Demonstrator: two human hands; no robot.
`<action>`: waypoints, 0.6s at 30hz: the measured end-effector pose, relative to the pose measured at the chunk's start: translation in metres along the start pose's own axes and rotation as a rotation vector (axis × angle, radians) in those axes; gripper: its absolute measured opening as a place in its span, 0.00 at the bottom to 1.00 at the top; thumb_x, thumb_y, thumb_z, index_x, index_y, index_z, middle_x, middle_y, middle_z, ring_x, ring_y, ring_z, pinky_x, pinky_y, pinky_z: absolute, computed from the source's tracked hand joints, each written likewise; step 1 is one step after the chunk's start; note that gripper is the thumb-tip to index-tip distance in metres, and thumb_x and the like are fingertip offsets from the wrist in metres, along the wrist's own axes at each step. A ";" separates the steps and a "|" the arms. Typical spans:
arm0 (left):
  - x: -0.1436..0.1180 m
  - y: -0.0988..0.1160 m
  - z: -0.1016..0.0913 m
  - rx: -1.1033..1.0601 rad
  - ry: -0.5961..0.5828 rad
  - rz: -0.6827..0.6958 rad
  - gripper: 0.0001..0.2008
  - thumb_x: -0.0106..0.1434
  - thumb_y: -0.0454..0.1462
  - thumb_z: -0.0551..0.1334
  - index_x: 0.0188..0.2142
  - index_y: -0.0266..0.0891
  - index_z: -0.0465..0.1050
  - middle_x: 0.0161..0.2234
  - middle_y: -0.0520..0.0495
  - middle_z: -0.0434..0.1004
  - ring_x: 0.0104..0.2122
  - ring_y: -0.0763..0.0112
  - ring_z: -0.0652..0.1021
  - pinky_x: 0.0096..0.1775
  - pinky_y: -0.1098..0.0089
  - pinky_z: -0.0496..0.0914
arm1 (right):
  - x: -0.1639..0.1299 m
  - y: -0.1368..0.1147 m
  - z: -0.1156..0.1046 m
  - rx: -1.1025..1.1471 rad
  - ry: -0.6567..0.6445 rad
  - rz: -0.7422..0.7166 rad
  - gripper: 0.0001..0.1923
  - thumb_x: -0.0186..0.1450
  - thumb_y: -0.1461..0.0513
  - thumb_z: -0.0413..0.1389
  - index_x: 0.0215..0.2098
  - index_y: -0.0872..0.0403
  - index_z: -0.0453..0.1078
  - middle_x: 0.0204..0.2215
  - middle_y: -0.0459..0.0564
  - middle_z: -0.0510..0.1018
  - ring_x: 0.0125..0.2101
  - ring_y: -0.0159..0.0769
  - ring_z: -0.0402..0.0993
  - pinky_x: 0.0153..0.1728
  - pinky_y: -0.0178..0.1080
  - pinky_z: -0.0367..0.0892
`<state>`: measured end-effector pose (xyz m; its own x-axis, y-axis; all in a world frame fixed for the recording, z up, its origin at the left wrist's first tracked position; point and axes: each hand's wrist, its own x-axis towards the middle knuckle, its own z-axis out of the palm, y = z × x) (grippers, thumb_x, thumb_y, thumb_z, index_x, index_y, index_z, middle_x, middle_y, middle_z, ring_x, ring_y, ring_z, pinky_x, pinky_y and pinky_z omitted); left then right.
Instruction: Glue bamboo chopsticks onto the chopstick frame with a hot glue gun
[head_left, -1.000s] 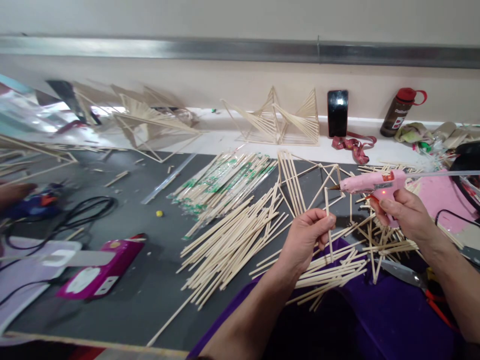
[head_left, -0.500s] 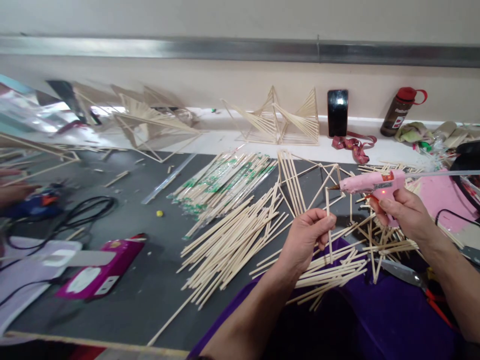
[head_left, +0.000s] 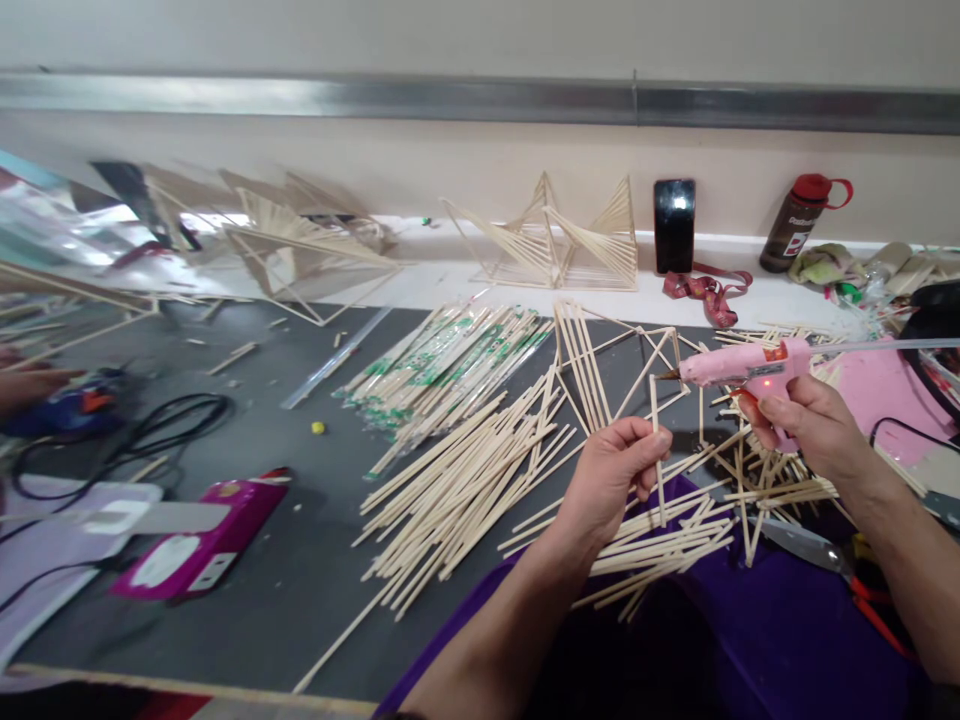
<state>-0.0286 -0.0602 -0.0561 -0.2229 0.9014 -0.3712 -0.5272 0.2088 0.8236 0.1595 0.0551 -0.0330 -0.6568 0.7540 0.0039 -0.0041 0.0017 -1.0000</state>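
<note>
Almost nothing has shifted over the last second: your left hand (head_left: 611, 478) still pinches the short stick (head_left: 658, 450) upright between thumb and fingertips, and your right hand (head_left: 806, 425) still wraps the grip of the pink glue gun (head_left: 742, 368), index finger on the red trigger, with the nozzle held at the stick's top end, at about 1 o'clock from your left hand. That steadiness reads as a glue bead being laid on the tip, so the hold looks deliberate rather than stalled. The stick stands over the near edge of the table (head_left: 285, 560), above the purple cloth (head_left: 757, 630) on your lap. Just beyond it, at 12 o'clock, lies an open frame (head_left: 652, 350) of glued sticks. A loose pile (head_left: 465, 480) of bare sticks fans out at 9 o'clock from your left hand, with wrapped bundles (head_left: 450, 365) behind it at 11 o'clock. More sticks lie tangled under your right wrist, and scissors (head_left: 817, 555) sit at 5 o'clock from the gun, close beside your right forearm. Against the wall at 12 o'clock stand a finished model (head_left: 559, 240), a phone (head_left: 675, 225) and a bottle (head_left: 799, 222). Far off at 9 o'clock another person's hand (head_left: 26, 385) rests by a blue gun (head_left: 71, 410) and a black cord (head_left: 150, 425), well apart from you. The crowded sticks under both hands are what could snag a move.
</note>
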 end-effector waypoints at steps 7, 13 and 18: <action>-0.001 0.001 0.002 0.000 0.004 -0.001 0.15 0.46 0.42 0.73 0.22 0.36 0.70 0.16 0.56 0.68 0.12 0.85 0.62 0.14 0.80 0.55 | -0.001 0.000 0.000 0.021 0.059 -0.003 0.15 0.60 0.52 0.61 0.28 0.56 0.70 0.20 0.45 0.71 0.16 0.25 0.64 0.16 0.30 0.57; 0.000 0.001 0.001 -0.005 0.002 -0.001 0.14 0.46 0.41 0.73 0.22 0.35 0.70 0.16 0.56 0.69 0.12 0.85 0.63 0.14 0.81 0.55 | 0.000 0.001 0.001 0.013 0.055 0.001 0.13 0.61 0.54 0.60 0.28 0.56 0.71 0.20 0.45 0.72 0.16 0.24 0.64 0.17 0.30 0.58; 0.000 0.000 0.000 -0.009 -0.009 -0.002 0.13 0.47 0.40 0.72 0.22 0.35 0.71 0.15 0.56 0.68 0.12 0.86 0.63 0.14 0.82 0.55 | 0.000 0.001 0.001 0.051 0.076 -0.007 0.11 0.60 0.56 0.61 0.29 0.55 0.71 0.23 0.46 0.74 0.16 0.24 0.65 0.17 0.30 0.60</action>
<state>-0.0283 -0.0607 -0.0562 -0.2141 0.9045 -0.3688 -0.5352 0.2072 0.8189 0.1593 0.0544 -0.0336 -0.5973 0.8020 0.0086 -0.0478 -0.0249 -0.9985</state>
